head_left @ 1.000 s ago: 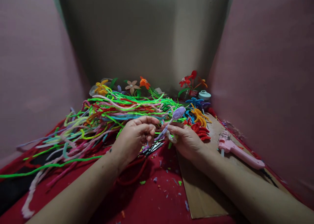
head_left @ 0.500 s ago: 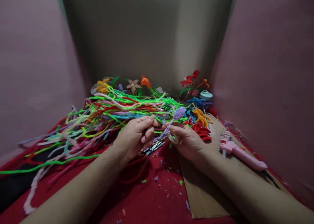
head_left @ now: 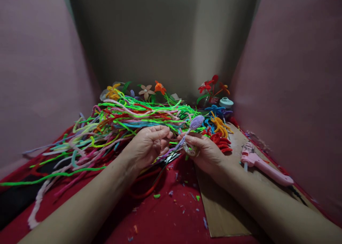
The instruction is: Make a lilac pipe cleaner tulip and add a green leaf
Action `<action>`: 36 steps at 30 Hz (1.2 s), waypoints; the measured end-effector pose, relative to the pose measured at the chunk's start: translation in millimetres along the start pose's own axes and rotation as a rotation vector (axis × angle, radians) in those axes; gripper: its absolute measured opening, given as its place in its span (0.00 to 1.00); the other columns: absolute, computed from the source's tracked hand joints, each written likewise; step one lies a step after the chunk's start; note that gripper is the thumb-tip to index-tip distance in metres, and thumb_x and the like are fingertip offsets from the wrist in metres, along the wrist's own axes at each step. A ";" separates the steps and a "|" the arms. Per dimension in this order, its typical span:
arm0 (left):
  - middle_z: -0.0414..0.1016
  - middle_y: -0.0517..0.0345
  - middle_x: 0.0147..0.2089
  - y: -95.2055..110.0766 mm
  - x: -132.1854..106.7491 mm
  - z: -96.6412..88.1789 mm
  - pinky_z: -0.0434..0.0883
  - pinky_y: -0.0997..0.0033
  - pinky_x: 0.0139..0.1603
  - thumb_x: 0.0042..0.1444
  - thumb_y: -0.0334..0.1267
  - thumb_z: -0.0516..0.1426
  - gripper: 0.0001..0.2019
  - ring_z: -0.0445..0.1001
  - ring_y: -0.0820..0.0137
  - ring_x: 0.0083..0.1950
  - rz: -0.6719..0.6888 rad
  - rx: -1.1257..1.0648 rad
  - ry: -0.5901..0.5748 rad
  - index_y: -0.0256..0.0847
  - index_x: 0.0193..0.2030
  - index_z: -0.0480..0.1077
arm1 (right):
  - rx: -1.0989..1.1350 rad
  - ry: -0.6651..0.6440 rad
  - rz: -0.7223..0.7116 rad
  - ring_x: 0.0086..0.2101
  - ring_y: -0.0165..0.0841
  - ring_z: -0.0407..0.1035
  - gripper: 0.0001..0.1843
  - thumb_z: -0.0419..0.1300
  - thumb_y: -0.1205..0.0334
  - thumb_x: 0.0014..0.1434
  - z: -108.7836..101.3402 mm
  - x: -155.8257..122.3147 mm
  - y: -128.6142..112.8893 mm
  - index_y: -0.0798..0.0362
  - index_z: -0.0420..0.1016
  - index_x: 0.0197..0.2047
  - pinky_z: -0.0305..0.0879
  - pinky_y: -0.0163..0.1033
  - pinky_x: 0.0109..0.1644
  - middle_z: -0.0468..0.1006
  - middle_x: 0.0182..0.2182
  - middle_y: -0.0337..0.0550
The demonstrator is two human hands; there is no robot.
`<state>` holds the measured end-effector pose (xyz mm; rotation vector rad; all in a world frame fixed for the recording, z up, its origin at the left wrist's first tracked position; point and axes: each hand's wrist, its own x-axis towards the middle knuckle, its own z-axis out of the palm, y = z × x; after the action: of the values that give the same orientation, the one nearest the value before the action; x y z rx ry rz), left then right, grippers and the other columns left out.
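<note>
My right hand [head_left: 207,153] pinches a lavender pipe cleaner bud [head_left: 197,122] by its stem between thumb and finger. The bud points up and to the right. A small pale spool [head_left: 190,150] is tucked under the same fingers. Just to the left, my left hand [head_left: 148,142] is closed in a pinch, and what its fingertips hold, if anything, is too small to make out. Below the hands lie scissors [head_left: 171,159] with a red handle [head_left: 144,194], their blades partly hidden by the left hand.
A heap of coloured pipe cleaners [head_left: 139,115] spreads behind and left. Finished flowers [head_left: 146,91] stand at the back. A pink glue gun [head_left: 264,169] rests on a brown board [head_left: 224,215] at right. Scraps [head_left: 157,196] litter the red cloth [head_left: 171,222].
My left hand's fingers have curled and shifted slightly, covering more of the scissors. The right hand keeps its hold on the bud. The whole view has shifted a little.
</note>
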<state>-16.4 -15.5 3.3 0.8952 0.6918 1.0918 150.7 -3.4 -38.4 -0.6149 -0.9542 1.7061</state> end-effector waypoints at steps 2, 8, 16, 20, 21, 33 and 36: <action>0.67 0.61 0.23 -0.3 0.4 -2.0 0.61 0.83 0.16 0.51 0.31 0.59 0.05 0.60 0.83 0.17 -0.021 0.025 -0.028 0.31 0.27 0.68 | 0.002 0.007 -0.005 0.24 0.27 0.64 0.07 0.66 0.65 0.44 0.1 0.1 0.3 0.56 0.79 0.30 0.60 0.34 0.29 0.76 0.26 0.42; 0.64 0.62 0.19 0.0 1.9 -4.7 0.60 0.84 0.14 0.54 0.31 0.56 0.06 0.61 0.82 0.14 -0.018 0.049 -0.071 0.29 0.30 0.70 | 0.009 0.004 -0.002 0.24 0.27 0.65 0.08 0.67 0.65 0.43 0.9 0.0 -0.3 0.56 0.80 0.30 0.61 0.33 0.28 0.77 0.27 0.42; 0.68 0.60 0.20 3.1 -2.2 2.3 0.61 0.83 0.11 0.52 0.30 0.56 0.06 0.62 0.82 0.12 0.022 0.106 -0.091 0.31 0.26 0.70 | 0.046 -0.022 -0.002 0.24 0.26 0.65 0.09 0.68 0.65 0.42 0.7 0.3 -1.2 0.57 0.80 0.30 0.63 0.32 0.30 0.76 0.24 0.40; 0.70 0.61 0.23 1.2 -3.7 3.0 0.65 0.81 0.13 0.47 0.25 0.59 0.04 0.64 0.80 0.16 0.069 0.112 -0.066 0.33 0.32 0.71 | 0.042 -0.006 0.013 0.24 0.26 0.65 0.09 0.68 0.64 0.41 1.4 -0.1 -2.0 0.56 0.80 0.30 0.63 0.32 0.30 0.76 0.25 0.40; 0.70 0.62 0.24 0.4 -3.8 2.7 0.66 0.81 0.14 0.46 0.25 0.59 0.05 0.64 0.80 0.16 0.090 0.122 -0.054 0.33 0.33 0.71 | 0.040 -0.003 0.014 0.24 0.26 0.65 0.09 0.68 0.64 0.41 1.4 -0.1 -2.0 0.56 0.80 0.29 0.63 0.32 0.30 0.76 0.25 0.40; 0.75 0.60 0.30 -11.2 -8.1 14.0 0.65 0.77 0.29 0.52 0.43 0.58 0.10 0.71 0.74 0.29 0.298 0.901 0.067 0.39 0.36 0.73 | 0.078 0.014 -0.041 0.26 0.28 0.67 0.07 0.69 0.67 0.41 3.1 -0.5 -0.2 0.56 0.79 0.29 0.63 0.34 0.33 0.77 0.25 0.39; 0.77 0.56 0.37 -21.0 -10.1 14.0 0.65 0.73 0.38 0.56 0.41 0.54 0.11 0.72 0.69 0.36 0.399 1.193 0.072 0.40 0.41 0.73 | 0.069 0.040 -0.066 0.28 0.29 0.69 0.07 0.69 0.68 0.40 3.9 -1.1 1.6 0.54 0.79 0.27 0.64 0.35 0.36 0.78 0.26 0.38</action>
<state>1.3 -32.8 -7.9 2.0795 1.2956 1.0074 147.2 -5.8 -37.6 -0.5640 -0.8744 1.6551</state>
